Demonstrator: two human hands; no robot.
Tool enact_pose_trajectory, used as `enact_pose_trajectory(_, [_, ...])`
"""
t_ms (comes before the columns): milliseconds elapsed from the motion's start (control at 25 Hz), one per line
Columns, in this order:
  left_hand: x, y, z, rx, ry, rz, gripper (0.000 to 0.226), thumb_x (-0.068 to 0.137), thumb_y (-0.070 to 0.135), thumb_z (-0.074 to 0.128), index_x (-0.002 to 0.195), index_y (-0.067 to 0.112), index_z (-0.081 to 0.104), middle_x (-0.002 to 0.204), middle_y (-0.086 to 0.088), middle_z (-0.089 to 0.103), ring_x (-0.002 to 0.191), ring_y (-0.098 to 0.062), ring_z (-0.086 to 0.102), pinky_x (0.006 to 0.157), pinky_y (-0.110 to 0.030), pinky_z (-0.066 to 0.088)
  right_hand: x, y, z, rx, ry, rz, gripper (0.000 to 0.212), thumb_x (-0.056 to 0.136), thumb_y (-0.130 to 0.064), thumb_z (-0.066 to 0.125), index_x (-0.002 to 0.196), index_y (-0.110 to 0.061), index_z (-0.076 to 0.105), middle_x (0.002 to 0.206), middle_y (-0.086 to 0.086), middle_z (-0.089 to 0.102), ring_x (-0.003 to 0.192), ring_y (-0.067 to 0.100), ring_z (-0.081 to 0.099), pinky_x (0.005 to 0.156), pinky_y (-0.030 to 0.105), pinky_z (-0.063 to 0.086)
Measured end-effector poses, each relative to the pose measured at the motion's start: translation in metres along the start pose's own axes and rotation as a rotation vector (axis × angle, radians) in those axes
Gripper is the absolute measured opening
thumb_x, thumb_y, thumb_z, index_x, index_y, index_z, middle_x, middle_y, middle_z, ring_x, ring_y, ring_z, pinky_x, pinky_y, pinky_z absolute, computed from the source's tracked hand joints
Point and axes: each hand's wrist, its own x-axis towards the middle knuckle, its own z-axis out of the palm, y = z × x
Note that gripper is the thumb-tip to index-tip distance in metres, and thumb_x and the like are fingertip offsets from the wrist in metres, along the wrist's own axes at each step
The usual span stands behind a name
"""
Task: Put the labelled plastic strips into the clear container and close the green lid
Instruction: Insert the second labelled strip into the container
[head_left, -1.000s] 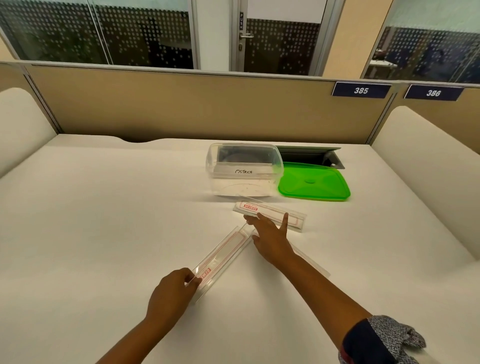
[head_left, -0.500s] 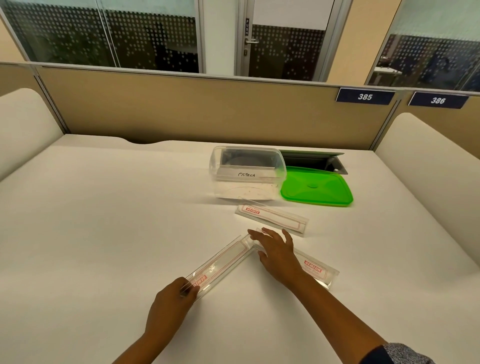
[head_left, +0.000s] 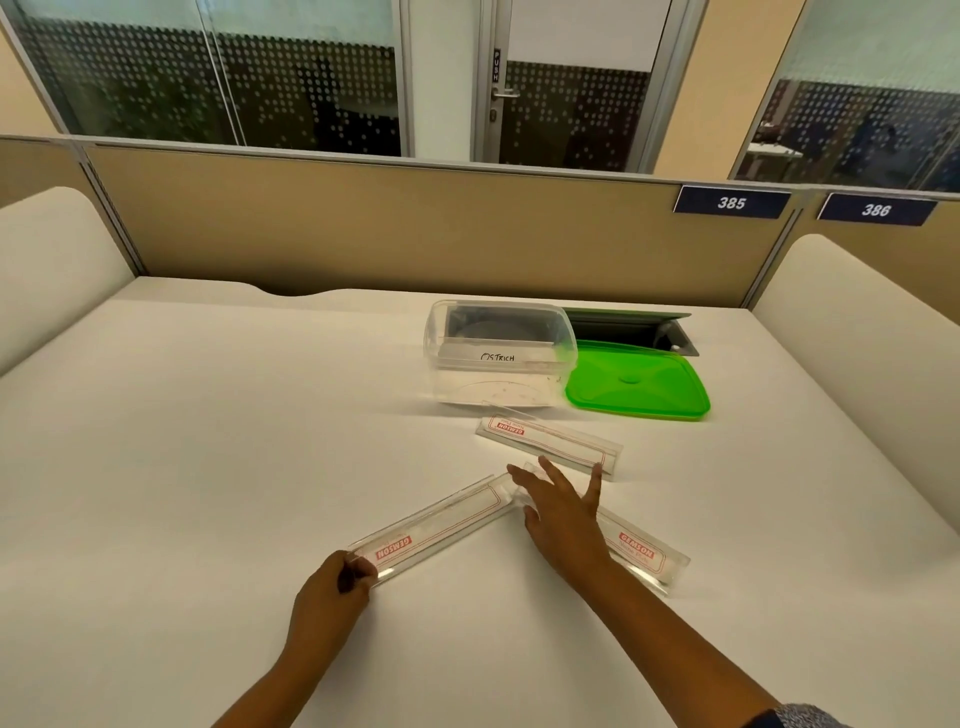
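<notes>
Three clear plastic strips with red labels lie on the white desk. My left hand (head_left: 332, 597) pinches the near end of the left strip (head_left: 441, 525), which still rests on the desk. My right hand (head_left: 563, 514) lies flat, fingers spread, over the far end of the right strip (head_left: 644, 558). The third strip (head_left: 550, 441) sits just beyond my right fingertips, untouched. Behind it stands the clear container (head_left: 498, 358), open and marked OSTRICH. The green lid (head_left: 639, 387) lies flat on the desk to the container's right.
An open cable hatch (head_left: 634, 330) is set into the desk behind the lid. A tan partition (head_left: 415, 234) closes the far edge, and padded white side panels (head_left: 857, 322) stand at left and right.
My right hand drew back from the far strip and came down on the right strip. My left hand kept its hold on the left strip's end. The camera tilted slightly.
</notes>
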Motion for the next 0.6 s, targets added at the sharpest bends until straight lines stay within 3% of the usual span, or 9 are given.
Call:
enact_pose_trajectory(160, [-0.002, -0.006, -0.002, -0.095, 0.026, 0.019, 0.015, 0.087, 0.010, 0.057, 0.076, 0.019, 0.059, 0.097, -0.007, 0.066, 0.072, -0.024, 0.066, 0.059, -0.018, 0.045, -0.004, -0.012, 0.001, -0.093, -0.022, 0.021, 0.059, 0.094, -0.021, 0.050, 0.145, -0.034, 0.025, 0.152, -0.003, 0.036, 0.147, 0.015, 0.010, 0.093, 0.049, -0.044])
enact_pose_trajectory(440, [-0.006, -0.009, -0.001, -0.176, 0.044, 0.031, 0.016, 0.086, 0.014, 0.060, 0.072, 0.019, 0.061, 0.078, 0.000, 0.068, 0.068, -0.015, 0.064, 0.058, -0.015, 0.042, -0.008, -0.021, -0.003, 0.042, -0.042, 0.033, 0.055, 0.096, -0.025, 0.044, 0.145, -0.036, 0.021, 0.155, -0.009, 0.027, 0.147, 0.010, 0.009, 0.102, 0.050, -0.031])
enact_pose_trajectory(600, [-0.006, -0.007, -0.001, -0.160, 0.039, 0.065, 0.019, 0.085, 0.015, 0.062, 0.067, 0.021, 0.060, 0.068, 0.007, 0.067, 0.065, -0.014, 0.062, 0.056, -0.014, 0.043, -0.009, -0.023, -0.006, 0.171, -0.022, -0.030, 0.050, 0.097, -0.020, 0.043, 0.142, -0.033, 0.029, 0.157, -0.008, 0.022, 0.146, 0.007, 0.011, 0.111, 0.038, -0.023])
